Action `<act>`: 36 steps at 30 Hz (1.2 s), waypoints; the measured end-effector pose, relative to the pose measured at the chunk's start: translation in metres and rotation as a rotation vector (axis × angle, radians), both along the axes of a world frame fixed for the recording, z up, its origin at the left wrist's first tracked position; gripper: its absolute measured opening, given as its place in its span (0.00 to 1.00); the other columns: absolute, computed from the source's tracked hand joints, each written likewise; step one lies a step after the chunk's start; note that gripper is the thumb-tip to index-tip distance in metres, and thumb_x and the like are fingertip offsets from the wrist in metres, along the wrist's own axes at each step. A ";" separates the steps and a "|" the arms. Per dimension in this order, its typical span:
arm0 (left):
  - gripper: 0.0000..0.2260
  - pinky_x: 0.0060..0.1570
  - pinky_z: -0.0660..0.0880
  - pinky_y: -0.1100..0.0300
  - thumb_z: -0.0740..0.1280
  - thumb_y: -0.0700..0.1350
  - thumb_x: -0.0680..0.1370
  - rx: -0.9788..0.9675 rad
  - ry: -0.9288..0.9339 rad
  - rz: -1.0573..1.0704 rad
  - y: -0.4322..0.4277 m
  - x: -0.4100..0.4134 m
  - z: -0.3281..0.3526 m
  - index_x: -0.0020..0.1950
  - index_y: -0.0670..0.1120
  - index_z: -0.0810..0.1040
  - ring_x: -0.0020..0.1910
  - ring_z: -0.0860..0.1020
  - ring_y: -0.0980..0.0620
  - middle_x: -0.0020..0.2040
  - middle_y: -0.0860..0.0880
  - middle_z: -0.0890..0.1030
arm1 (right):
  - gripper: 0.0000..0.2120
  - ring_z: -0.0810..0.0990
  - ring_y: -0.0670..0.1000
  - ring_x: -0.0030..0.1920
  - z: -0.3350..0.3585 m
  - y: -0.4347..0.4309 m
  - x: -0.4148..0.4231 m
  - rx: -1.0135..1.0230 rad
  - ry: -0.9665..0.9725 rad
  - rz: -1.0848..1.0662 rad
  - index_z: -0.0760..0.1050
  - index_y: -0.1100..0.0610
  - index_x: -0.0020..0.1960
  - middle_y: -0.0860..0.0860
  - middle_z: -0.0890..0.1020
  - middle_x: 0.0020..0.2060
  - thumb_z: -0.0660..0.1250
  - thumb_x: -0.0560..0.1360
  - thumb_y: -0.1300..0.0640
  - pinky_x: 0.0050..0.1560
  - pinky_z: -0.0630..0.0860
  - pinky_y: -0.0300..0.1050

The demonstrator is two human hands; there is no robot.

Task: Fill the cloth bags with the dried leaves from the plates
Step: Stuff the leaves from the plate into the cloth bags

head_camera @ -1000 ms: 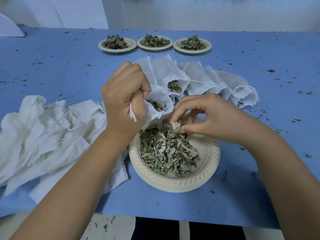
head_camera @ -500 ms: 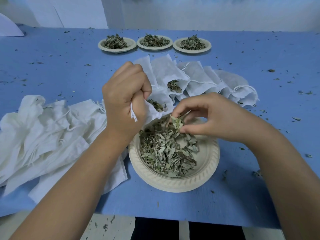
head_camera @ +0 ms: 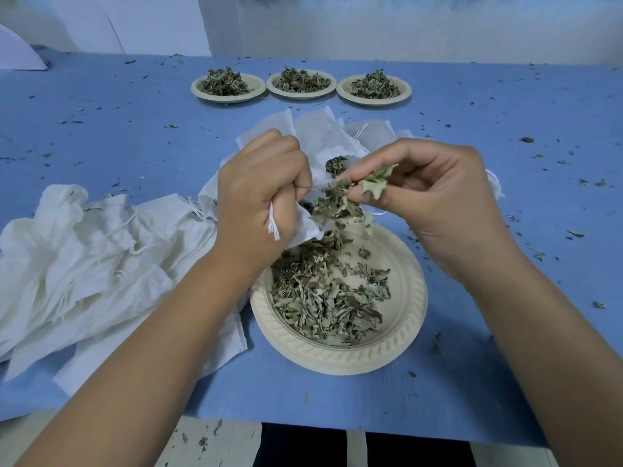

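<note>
Mid-fill: the left hand [head_camera: 259, 193] grips the cloth bag [head_camera: 305, 227] in a fist, the right hand [head_camera: 435, 197] pinches dried leaves [head_camera: 337, 203] above the plate [head_camera: 404, 332], which should next go into the bag's mouth

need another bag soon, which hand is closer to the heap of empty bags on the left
Left. The left hand, gripping a cloth bag, is just right of the heap of empty bags; the right hand, pinching dried leaves above the near plate, is farther right.

cream plate [head_camera: 337, 360], ribbed rim, lower centre, half covered with dried leaves [head_camera: 323, 298]. leaf clump [head_camera: 337, 203] pinched above it, beside gripped white cloth bag [head_camera: 305, 228]. limp empty bags [head_camera: 84, 264] heaped left; filled bags [head_camera: 317, 143] centre; three heaped plates [head_camera: 301, 96] top.
</note>
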State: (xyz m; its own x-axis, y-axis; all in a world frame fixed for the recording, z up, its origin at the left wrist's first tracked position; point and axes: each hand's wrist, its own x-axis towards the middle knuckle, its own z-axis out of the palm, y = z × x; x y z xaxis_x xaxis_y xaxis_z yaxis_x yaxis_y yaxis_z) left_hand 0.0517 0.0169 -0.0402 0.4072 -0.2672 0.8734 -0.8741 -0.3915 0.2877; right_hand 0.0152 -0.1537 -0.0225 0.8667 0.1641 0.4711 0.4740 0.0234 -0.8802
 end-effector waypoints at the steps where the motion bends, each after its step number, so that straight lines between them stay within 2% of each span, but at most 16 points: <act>1: 0.12 0.33 0.57 0.61 0.52 0.28 0.65 0.007 -0.002 -0.011 0.000 0.000 0.000 0.27 0.41 0.68 0.30 0.62 0.49 0.26 0.43 0.66 | 0.11 0.84 0.47 0.41 -0.004 0.004 0.000 -0.010 -0.001 -0.041 0.81 0.59 0.42 0.50 0.85 0.38 0.75 0.64 0.71 0.46 0.79 0.38; 3: 0.12 0.33 0.58 0.59 0.52 0.28 0.66 0.020 -0.016 -0.031 0.000 0.000 -0.001 0.27 0.40 0.68 0.29 0.62 0.48 0.26 0.43 0.67 | 0.13 0.84 0.50 0.42 -0.012 0.010 -0.001 -0.076 -0.022 -0.128 0.82 0.58 0.42 0.52 0.85 0.39 0.71 0.66 0.75 0.47 0.79 0.40; 8: 0.12 0.33 0.59 0.59 0.52 0.29 0.68 0.028 -0.028 -0.042 -0.001 0.000 -0.002 0.27 0.40 0.68 0.30 0.63 0.48 0.26 0.43 0.67 | 0.12 0.83 0.47 0.41 -0.019 0.016 -0.003 -0.291 -0.181 -0.280 0.83 0.59 0.43 0.51 0.85 0.40 0.69 0.66 0.73 0.46 0.77 0.34; 11: 0.13 0.34 0.59 0.60 0.52 0.29 0.68 0.033 -0.036 -0.057 -0.002 0.002 -0.004 0.27 0.40 0.68 0.30 0.62 0.49 0.27 0.44 0.66 | 0.09 0.81 0.49 0.37 -0.022 0.021 -0.003 -0.462 -0.406 -0.319 0.83 0.64 0.42 0.54 0.84 0.37 0.69 0.66 0.73 0.42 0.77 0.41; 14: 0.12 0.33 0.59 0.59 0.53 0.29 0.67 0.032 -0.039 -0.070 -0.004 0.001 -0.005 0.27 0.40 0.68 0.30 0.62 0.50 0.27 0.44 0.66 | 0.08 0.80 0.50 0.38 -0.026 0.028 -0.005 -0.502 -0.511 -0.332 0.82 0.64 0.42 0.54 0.83 0.38 0.69 0.66 0.73 0.41 0.76 0.44; 16: 0.12 0.32 0.59 0.58 0.53 0.29 0.67 0.005 -0.040 -0.073 -0.004 0.001 -0.004 0.27 0.41 0.67 0.30 0.62 0.49 0.27 0.45 0.65 | 0.10 0.79 0.51 0.40 -0.027 0.030 -0.007 -0.469 -0.445 -0.301 0.80 0.64 0.45 0.55 0.82 0.42 0.69 0.66 0.72 0.43 0.77 0.44; 19: 0.12 0.31 0.58 0.55 0.53 0.28 0.67 -0.035 -0.032 -0.062 -0.001 0.003 -0.002 0.28 0.41 0.67 0.29 0.62 0.47 0.26 0.43 0.65 | 0.12 0.78 0.53 0.45 -0.023 0.024 -0.007 -0.274 -0.211 -0.178 0.74 0.62 0.47 0.57 0.77 0.45 0.69 0.66 0.72 0.48 0.79 0.42; 21: 0.12 0.32 0.59 0.57 0.53 0.28 0.67 -0.034 -0.038 -0.063 -0.002 0.001 -0.002 0.28 0.41 0.68 0.29 0.62 0.48 0.26 0.43 0.66 | 0.08 0.79 0.55 0.43 -0.023 0.021 -0.006 -0.246 -0.271 -0.176 0.77 0.65 0.42 0.58 0.79 0.41 0.69 0.67 0.74 0.46 0.80 0.43; 24: 0.13 0.32 0.59 0.58 0.53 0.28 0.66 -0.003 -0.066 -0.105 -0.005 -0.002 -0.003 0.26 0.41 0.67 0.29 0.63 0.48 0.26 0.45 0.66 | 0.07 0.80 0.49 0.38 -0.024 0.028 -0.002 -0.387 -0.467 -0.297 0.82 0.65 0.37 0.56 0.83 0.36 0.70 0.66 0.75 0.42 0.77 0.39; 26: 0.13 0.31 0.59 0.57 0.53 0.28 0.66 0.016 -0.062 -0.122 -0.006 -0.002 -0.004 0.26 0.41 0.67 0.29 0.63 0.48 0.26 0.44 0.65 | 0.09 0.77 0.46 0.37 -0.027 0.034 0.000 -0.490 -0.520 -0.326 0.82 0.65 0.36 0.54 0.83 0.34 0.69 0.65 0.77 0.41 0.73 0.36; 29: 0.12 0.32 0.59 0.58 0.53 0.28 0.66 -0.028 -0.017 -0.087 -0.004 -0.002 -0.003 0.27 0.41 0.67 0.30 0.62 0.49 0.28 0.46 0.65 | 0.12 0.81 0.51 0.45 -0.024 0.025 0.000 -0.447 -0.449 -0.240 0.83 0.64 0.44 0.53 0.84 0.41 0.65 0.68 0.76 0.49 0.77 0.45; 31: 0.12 0.32 0.59 0.58 0.53 0.28 0.66 -0.064 -0.006 -0.055 -0.002 -0.001 -0.002 0.28 0.41 0.68 0.30 0.62 0.49 0.28 0.46 0.65 | 0.13 0.80 0.52 0.52 -0.019 0.016 -0.003 -0.392 -0.381 -0.197 0.82 0.61 0.49 0.51 0.83 0.47 0.64 0.71 0.72 0.55 0.75 0.48; 34: 0.11 0.32 0.58 0.58 0.53 0.29 0.66 -0.093 0.000 -0.021 0.000 -0.001 -0.003 0.29 0.42 0.68 0.29 0.62 0.49 0.27 0.44 0.66 | 0.11 0.77 0.53 0.56 -0.016 0.013 -0.005 -0.520 -0.333 -0.109 0.80 0.58 0.52 0.51 0.80 0.52 0.71 0.71 0.63 0.56 0.74 0.48; 36: 0.11 0.32 0.57 0.58 0.52 0.28 0.65 -0.099 0.004 -0.005 0.000 -0.001 -0.003 0.28 0.42 0.67 0.29 0.62 0.48 0.27 0.44 0.65 | 0.14 0.77 0.52 0.55 -0.019 0.014 -0.003 -0.609 -0.317 -0.068 0.80 0.59 0.54 0.51 0.78 0.53 0.75 0.69 0.63 0.53 0.74 0.47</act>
